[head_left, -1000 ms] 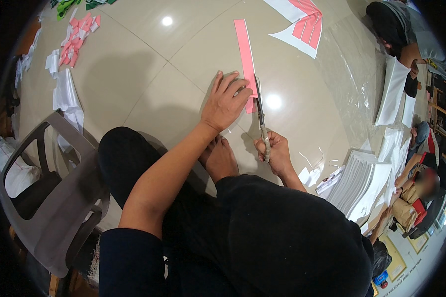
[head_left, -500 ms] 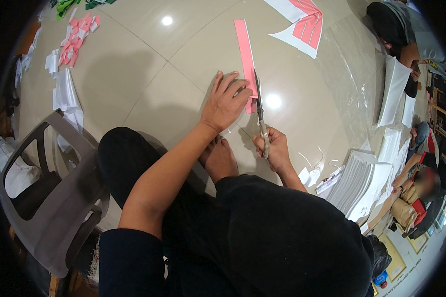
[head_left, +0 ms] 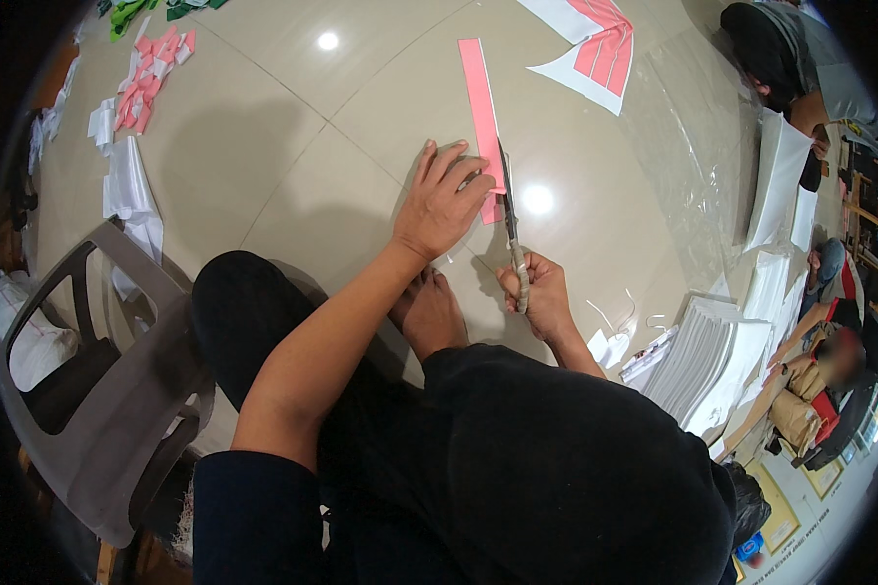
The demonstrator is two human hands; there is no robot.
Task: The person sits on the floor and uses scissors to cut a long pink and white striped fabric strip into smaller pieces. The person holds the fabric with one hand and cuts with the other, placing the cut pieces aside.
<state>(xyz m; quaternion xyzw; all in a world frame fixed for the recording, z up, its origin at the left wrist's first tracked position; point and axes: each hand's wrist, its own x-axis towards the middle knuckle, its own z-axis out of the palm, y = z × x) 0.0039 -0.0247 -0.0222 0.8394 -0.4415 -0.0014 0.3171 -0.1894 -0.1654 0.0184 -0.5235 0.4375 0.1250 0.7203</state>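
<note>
Your left hand (head_left: 441, 205), fingers spread, presses the pink strip (head_left: 476, 93), long axis pointing away; your right hand (head_left: 538, 288) grips scissors (head_left: 512, 224) along its right edge.

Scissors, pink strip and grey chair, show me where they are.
Scissors (head_left: 514, 242), head view: where blades meet handle.
Pink strip (head_left: 482, 112), head view: bare upper stretch.
Grey chair (head_left: 117, 405), head view: broad panel.

To your left: one grey plastic chair (head_left: 137, 414); one white sack (head_left: 47, 346), partly visible through its frame. Far left: one shiny white cloth (head_left: 135, 190) on the tiled floor (head_left: 380, 58); green scraps (head_left: 127, 16). To your right: one stack of white sheets (head_left: 704, 363); farther off, clear plastic film (head_left: 681, 161), spread flat; one person (head_left: 795, 54).
</note>
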